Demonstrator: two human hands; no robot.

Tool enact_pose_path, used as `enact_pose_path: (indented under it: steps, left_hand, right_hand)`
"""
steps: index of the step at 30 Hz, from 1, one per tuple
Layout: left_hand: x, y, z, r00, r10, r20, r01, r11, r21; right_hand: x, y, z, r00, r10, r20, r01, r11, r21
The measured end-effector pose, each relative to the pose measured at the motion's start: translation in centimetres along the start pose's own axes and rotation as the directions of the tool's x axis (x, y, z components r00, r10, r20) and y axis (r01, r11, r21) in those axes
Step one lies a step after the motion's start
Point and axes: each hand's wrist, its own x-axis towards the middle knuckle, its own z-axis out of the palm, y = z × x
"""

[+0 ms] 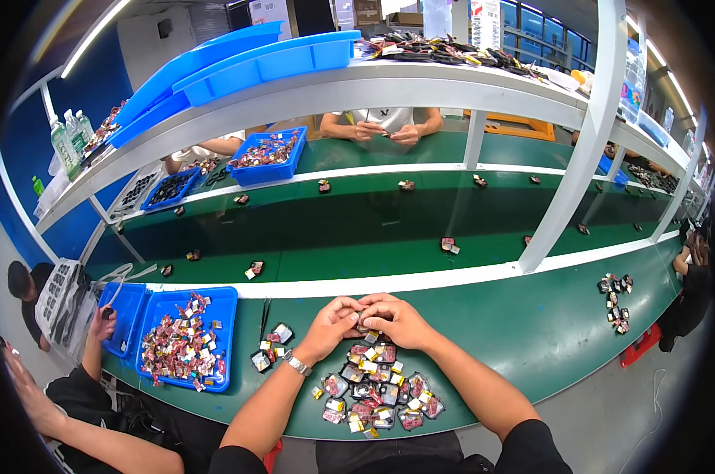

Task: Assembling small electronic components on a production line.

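Observation:
My left hand (331,325), with a metal-banded watch on its wrist, and my right hand (397,321) meet over the green bench. Both are closed, fingertips together around something small that they mostly hide. Just below them lies a pile of small electronic units (373,379), black casings with red circuit boards and white-and-yellow pieces. A few similar units (272,347) lie left of my left wrist. Dark tweezers (264,314) rest on the bench above those.
A blue tray (233,340) full of red-and-white parts stands at left. Beyond a white rail (318,288), scattered units lie on green belts. A white post (583,134) rises at right, supporting a shelf overhead (310,93). Co-workers sit left, right and opposite.

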Motion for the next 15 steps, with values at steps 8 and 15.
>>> enact_pose_path:
  steps: [8,15]
  left_hand:
    - [0.0,-1.0,-1.1,1.000,-0.025,-0.010,0.025,0.996,0.087]
    - [0.0,-0.5,-0.5,1.000,-0.004,-0.016,0.005,0.999,0.035]
  right_hand:
    - [-0.3,-2.0,0.4,0.996,0.047,-0.071,-0.059,0.982,-0.180]
    - [-0.6,-1.3,1.4,0.970,-0.193,-0.145,0.091,0.848,-0.522]
